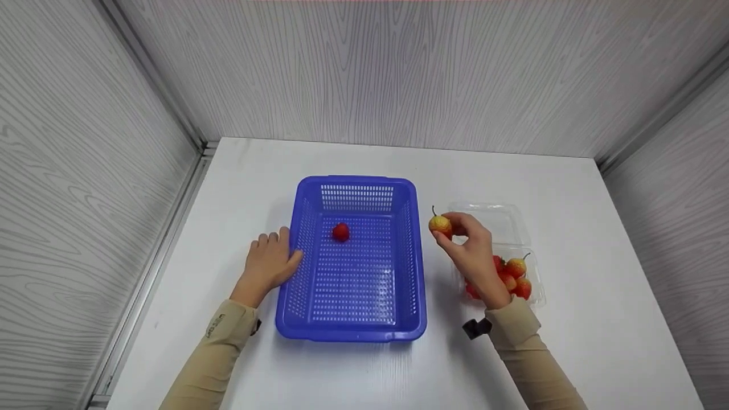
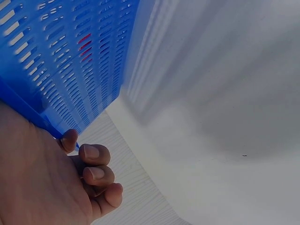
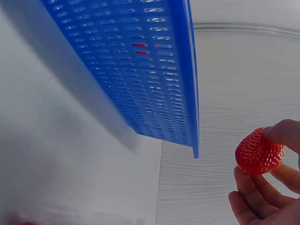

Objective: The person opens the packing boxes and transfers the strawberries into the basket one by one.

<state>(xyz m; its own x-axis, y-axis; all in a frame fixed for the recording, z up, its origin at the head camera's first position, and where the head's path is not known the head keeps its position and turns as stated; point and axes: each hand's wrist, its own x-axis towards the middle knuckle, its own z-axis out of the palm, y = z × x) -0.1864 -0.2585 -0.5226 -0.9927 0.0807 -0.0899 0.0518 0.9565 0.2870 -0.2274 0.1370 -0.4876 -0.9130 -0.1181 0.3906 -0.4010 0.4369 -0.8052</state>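
A red and yellow strawberry (image 1: 440,225) with a thin dark stem is pinched between the thumb and fingers of my right hand (image 1: 470,245), held up just right of the blue basket (image 1: 421,273). In the right wrist view the strawberry (image 3: 258,152) shows its red, dimpled side. My left hand (image 1: 269,263) grips the basket's left rim, with the thumb over the edge and the fingers outside. One red strawberry (image 1: 340,232) lies on the basket floor. Several more strawberries (image 1: 522,288) sit in a clear plastic box (image 1: 538,287), partly hidden by my right forearm.
The clear box's lid (image 1: 504,219) lies folded back behind it on the white table (image 1: 581,239). Grey wood-grain panels (image 1: 364,74) stand at the back and both sides. The basket has raised, slotted walls.
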